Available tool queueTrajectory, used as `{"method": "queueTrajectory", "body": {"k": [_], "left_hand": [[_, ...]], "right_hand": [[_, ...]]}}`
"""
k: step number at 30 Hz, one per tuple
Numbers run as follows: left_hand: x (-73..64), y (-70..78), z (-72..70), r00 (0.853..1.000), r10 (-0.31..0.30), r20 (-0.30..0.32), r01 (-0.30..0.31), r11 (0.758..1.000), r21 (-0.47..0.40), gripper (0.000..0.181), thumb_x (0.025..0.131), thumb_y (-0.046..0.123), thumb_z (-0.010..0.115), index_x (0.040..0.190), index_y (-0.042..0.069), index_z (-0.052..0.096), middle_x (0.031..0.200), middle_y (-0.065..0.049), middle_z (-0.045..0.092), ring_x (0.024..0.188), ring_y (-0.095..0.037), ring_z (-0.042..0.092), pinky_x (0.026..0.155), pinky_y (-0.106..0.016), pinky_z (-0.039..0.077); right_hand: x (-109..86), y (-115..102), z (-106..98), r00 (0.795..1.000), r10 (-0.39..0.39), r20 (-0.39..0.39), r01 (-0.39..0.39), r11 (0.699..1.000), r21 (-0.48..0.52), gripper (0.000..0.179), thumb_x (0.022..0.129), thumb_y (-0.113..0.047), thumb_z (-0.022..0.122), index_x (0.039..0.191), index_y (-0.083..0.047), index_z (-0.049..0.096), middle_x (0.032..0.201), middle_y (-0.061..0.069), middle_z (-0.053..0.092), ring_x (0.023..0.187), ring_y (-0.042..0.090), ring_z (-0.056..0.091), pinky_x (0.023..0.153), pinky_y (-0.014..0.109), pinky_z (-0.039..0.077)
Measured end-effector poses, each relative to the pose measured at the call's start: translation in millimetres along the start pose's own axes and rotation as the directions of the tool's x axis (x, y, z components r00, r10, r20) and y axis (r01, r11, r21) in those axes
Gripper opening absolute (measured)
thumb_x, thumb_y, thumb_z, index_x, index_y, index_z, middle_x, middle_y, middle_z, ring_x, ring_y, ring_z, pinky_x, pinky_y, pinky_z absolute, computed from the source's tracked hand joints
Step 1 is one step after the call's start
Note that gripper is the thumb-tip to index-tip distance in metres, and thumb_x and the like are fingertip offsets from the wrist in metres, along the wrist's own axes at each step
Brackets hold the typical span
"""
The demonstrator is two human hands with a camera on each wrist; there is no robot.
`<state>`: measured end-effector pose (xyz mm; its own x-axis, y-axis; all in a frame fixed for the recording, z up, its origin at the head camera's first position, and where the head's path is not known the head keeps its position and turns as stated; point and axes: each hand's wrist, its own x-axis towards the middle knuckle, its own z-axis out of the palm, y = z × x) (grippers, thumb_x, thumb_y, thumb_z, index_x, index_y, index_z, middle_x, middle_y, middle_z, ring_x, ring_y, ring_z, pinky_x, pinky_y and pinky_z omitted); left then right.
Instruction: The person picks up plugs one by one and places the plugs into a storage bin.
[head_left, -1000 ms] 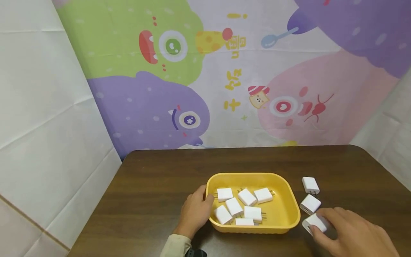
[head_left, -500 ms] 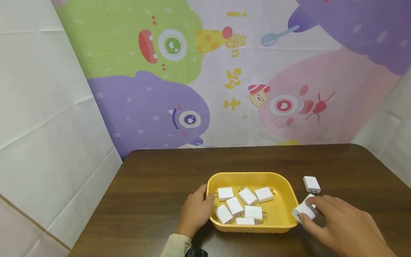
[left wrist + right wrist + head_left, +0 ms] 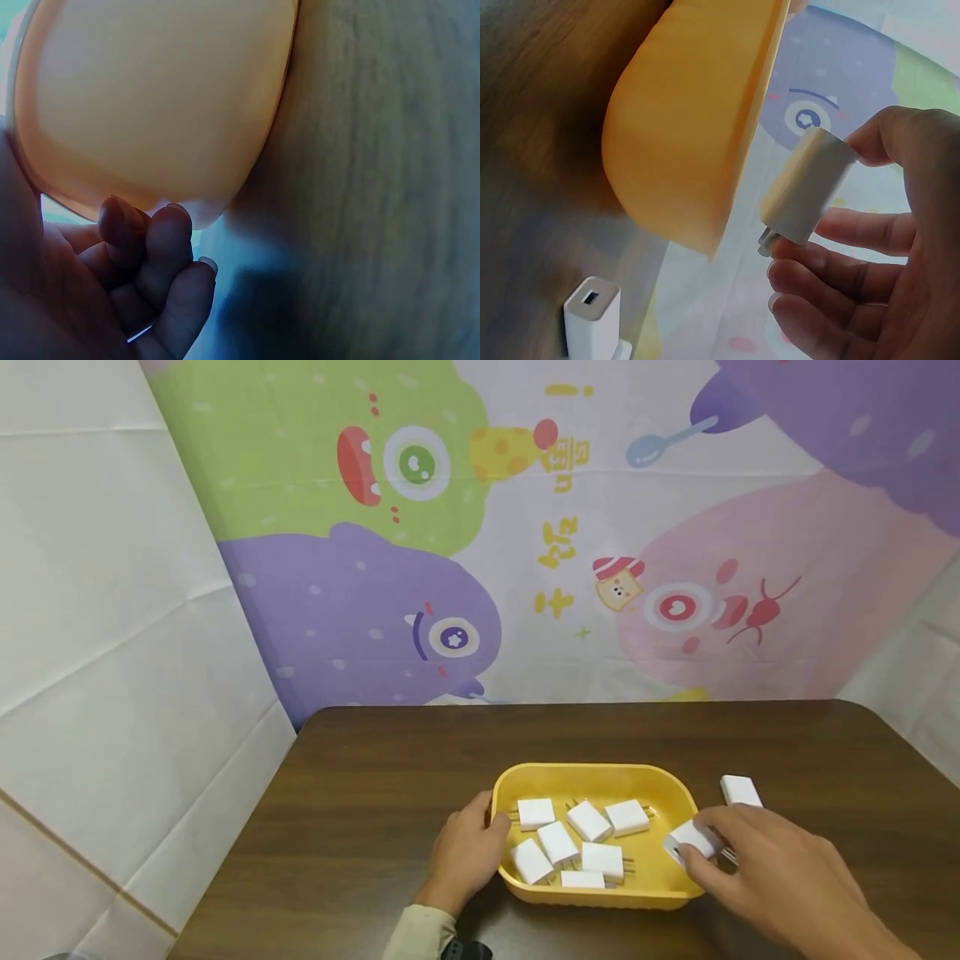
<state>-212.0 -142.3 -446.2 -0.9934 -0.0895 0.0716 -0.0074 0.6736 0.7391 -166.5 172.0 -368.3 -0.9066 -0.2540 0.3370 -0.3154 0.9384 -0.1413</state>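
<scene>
The yellow plastic bin point(image 3: 592, 900) sits on the table with several white USB charger plugs point(image 3: 557, 843) lying loose inside. My left hand point(image 3: 467, 852) grips its left end, thumb at the rim and fingers along the outside; in the left wrist view those curled fingers lie against the bin wall point(image 3: 157, 97). Between thumb and fingers, my right hand point(image 3: 780, 868) pinches another charger plug point(image 3: 693, 841) over the bin's right rim. In the right wrist view this plug point(image 3: 808, 187) is tilted, prongs toward the lower left, apart from the bin point(image 3: 682, 127).
Past my right hand, a white charger plug point(image 3: 741, 791) lies on the brown table point(image 3: 375, 793), partly hidden. Low in the right wrist view stands a charger plug point(image 3: 592, 322) with its port showing, a bit of white behind it. A cartoon-printed cloth point(image 3: 360, 593) hangs behind the table.
My right hand has lifted the charger plug from the table beside the bin and carried it left and up to the right rim. My left hand keeps its grip on the bin.
</scene>
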Motion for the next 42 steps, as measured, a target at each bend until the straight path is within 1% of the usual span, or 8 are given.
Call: {"method": "queueTrajectory", "body": {"k": [6,11,13,16,19,25,33,42], "left_hand": [[0.9,0.8,-0.5,1.000,-0.007,0.006,0.007,1.000,0.000,0.040,0.096,0.029,0.052,0.131,0.016,0.065,0.115,-0.002,0.071,0.102,-0.026,0.065,0.086,-0.052,0.048],[1.4,0.8,-0.9,1.000,-0.006,0.001,0.006,1.000,0.005,0.039,0.095,0.028,0.052,0.130,0.016,0.066,0.112,-0.002,0.071,0.098,-0.024,0.065,0.085,-0.051,0.048],[1.6,0.7,-0.8,1.000,-0.005,0.001,0.005,1.000,0.008,0.039,0.095,0.028,0.052,0.130,0.016,0.066,0.112,-0.002,0.071,0.098,-0.024,0.065,0.084,-0.051,0.048],[1.9,0.9,-0.7,1.000,-0.004,-0.003,0.004,1.000,0.010,0.039,0.095,0.028,0.052,0.129,0.016,0.066,0.112,-0.002,0.071,0.099,-0.025,0.065,0.084,-0.051,0.048],[2.3,1.2,-0.5,1.000,-0.010,-0.001,0.010,1.000,0.010,0.039,0.095,0.029,0.052,0.130,0.016,0.066,0.114,-0.002,0.071,0.101,-0.025,0.065,0.085,-0.051,0.048],[2.8,2.3,-0.5,1.000,-0.012,0.010,0.012,1.000,0.005,0.040,0.096,0.029,0.051,0.131,0.015,0.065,0.116,-0.002,0.071,0.102,-0.024,0.065,0.087,-0.052,0.048],[3.3,3.7,-0.5,1.000,-0.008,0.005,0.008,1.000,0.009,0.040,0.096,0.028,0.051,0.131,0.014,0.065,0.116,-0.003,0.071,0.104,-0.026,0.065,0.088,-0.052,0.047],[1.0,2.0,-0.3,1.000,-0.017,0.022,0.017,1.000,0.014,0.040,0.096,0.028,0.052,0.131,0.015,0.065,0.113,-0.001,0.071,0.100,-0.023,0.065,0.085,-0.051,0.048]], "right_hand": [[5.6,-3.0,4.8,0.996,-0.073,-0.055,0.074,0.997,0.017,0.024,0.077,-0.043,0.080,0.090,-0.025,0.069,0.085,-0.014,0.063,0.071,0.007,0.054,0.054,0.036,0.046],[11.2,-3.3,13.1,0.989,-0.122,-0.086,0.123,0.992,0.009,0.022,0.076,-0.041,0.080,0.085,-0.025,0.067,0.088,-0.013,0.065,0.073,0.010,0.056,0.053,0.036,0.046],[13.1,-3.6,16.2,0.988,-0.127,-0.090,0.128,0.992,0.004,0.021,0.076,-0.041,0.079,0.084,-0.025,0.066,0.088,-0.013,0.065,0.071,0.010,0.056,0.052,0.036,0.045],[16.1,-4.3,20.4,0.986,-0.138,-0.093,0.139,0.990,-0.001,0.021,0.077,-0.041,0.079,0.081,-0.026,0.064,0.082,-0.014,0.060,0.066,0.008,0.051,0.050,0.034,0.042],[19.1,-5.2,23.7,0.987,-0.143,-0.074,0.143,0.990,-0.007,0.023,0.078,-0.042,0.078,0.080,-0.027,0.061,0.076,-0.015,0.055,0.064,0.007,0.049,0.049,0.033,0.040],[23.7,-5.0,28.5,0.991,-0.130,-0.027,0.129,0.991,-0.021,0.024,0.079,-0.045,0.078,0.083,-0.024,0.065,0.076,-0.012,0.058,0.066,0.009,0.053,0.051,0.035,0.041],[26.3,-3.6,31.0,0.993,-0.121,-0.002,0.121,0.992,-0.030,0.025,0.079,-0.046,0.077,0.083,-0.024,0.066,0.073,-0.012,0.055,0.064,0.007,0.050,0.050,0.033,0.040],[30.6,-4.5,37.7,0.987,-0.159,-0.030,0.157,0.987,-0.043,0.023,0.078,-0.042,0.077,0.083,-0.022,0.068,0.072,-0.011,0.059,0.064,0.010,0.056,0.046,0.032,0.040]]}}
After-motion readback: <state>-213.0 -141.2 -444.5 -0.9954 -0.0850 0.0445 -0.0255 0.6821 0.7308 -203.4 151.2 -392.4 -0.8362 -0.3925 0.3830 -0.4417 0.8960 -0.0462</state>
